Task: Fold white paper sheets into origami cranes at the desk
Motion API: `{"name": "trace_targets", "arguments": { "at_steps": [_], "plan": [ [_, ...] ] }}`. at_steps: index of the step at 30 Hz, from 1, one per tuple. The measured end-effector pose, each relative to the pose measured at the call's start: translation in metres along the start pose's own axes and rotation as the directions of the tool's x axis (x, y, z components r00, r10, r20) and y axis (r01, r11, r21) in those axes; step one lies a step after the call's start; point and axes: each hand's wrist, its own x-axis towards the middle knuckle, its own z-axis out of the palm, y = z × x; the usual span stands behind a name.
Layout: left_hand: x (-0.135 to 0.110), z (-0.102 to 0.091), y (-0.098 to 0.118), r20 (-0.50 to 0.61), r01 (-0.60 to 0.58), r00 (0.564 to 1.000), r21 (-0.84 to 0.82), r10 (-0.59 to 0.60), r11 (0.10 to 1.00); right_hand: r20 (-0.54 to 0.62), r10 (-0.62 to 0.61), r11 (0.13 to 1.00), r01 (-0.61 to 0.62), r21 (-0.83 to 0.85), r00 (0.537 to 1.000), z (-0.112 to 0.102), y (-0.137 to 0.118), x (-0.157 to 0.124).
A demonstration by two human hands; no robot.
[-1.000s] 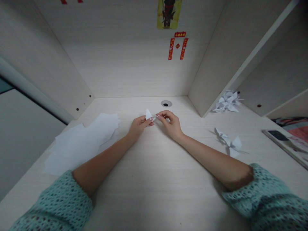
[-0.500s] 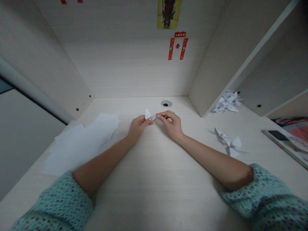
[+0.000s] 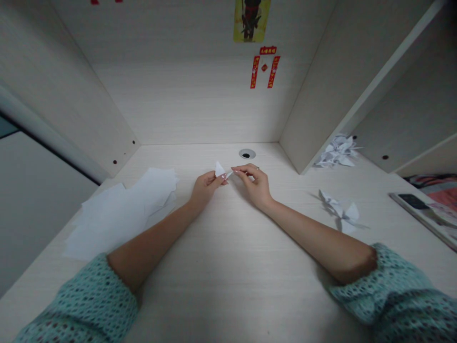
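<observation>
Both my hands meet over the middle of the pale wooden desk (image 3: 228, 267). My left hand (image 3: 205, 186) pinches a small folded white paper piece (image 3: 220, 169) whose point sticks up between the hands. My right hand (image 3: 254, 183) is closed on the same paper piece from the right, fingertips touching it. Both forearms are bare, with teal knitted sleeves pushed up near the bottom corners.
A loose stack of white paper sheets (image 3: 121, 212) lies left of my hands. A folded paper crane (image 3: 339, 209) lies to the right, and a heap of paper cranes (image 3: 337, 151) sits on the side shelf. A cable hole (image 3: 247, 153) is behind my hands. A phone (image 3: 414, 201) lies far right.
Almost nothing has changed. The hands stay pinched on the paper piece, with only slight finger movement.
</observation>
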Motion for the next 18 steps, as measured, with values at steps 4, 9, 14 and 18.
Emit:
{"name": "trace_targets", "arguments": {
  "at_steps": [4, 9, 14, 18],
  "plan": [
    [-0.0009, 0.001, 0.0009, -0.024, 0.004, 1.0, -0.009, -0.004, 1.0, -0.068, -0.024, 0.999, 0.023, -0.027, 0.997, -0.0003, -0.0053, -0.0005],
    [-0.0006, 0.0004, -0.0009, -0.052, -0.01, 0.999, 0.005, 0.01, 1.0, -0.042, -0.03, 0.998, 0.028, -0.053, 0.999, -0.0006, -0.0077, -0.0011],
    [0.0003, -0.0006, -0.0035, -0.068, -0.009, 0.998, 0.014, 0.01, 1.0, -0.016, -0.042, 0.998, 0.041, -0.057, 0.999, -0.0009, -0.0059, -0.0009],
    [0.0005, -0.0007, -0.0037, -0.067, -0.008, 0.998, 0.009, 0.008, 1.0, -0.025, -0.047, 0.999, 0.046, -0.029, 0.999, -0.0003, -0.0029, -0.0008]
  ]
}}
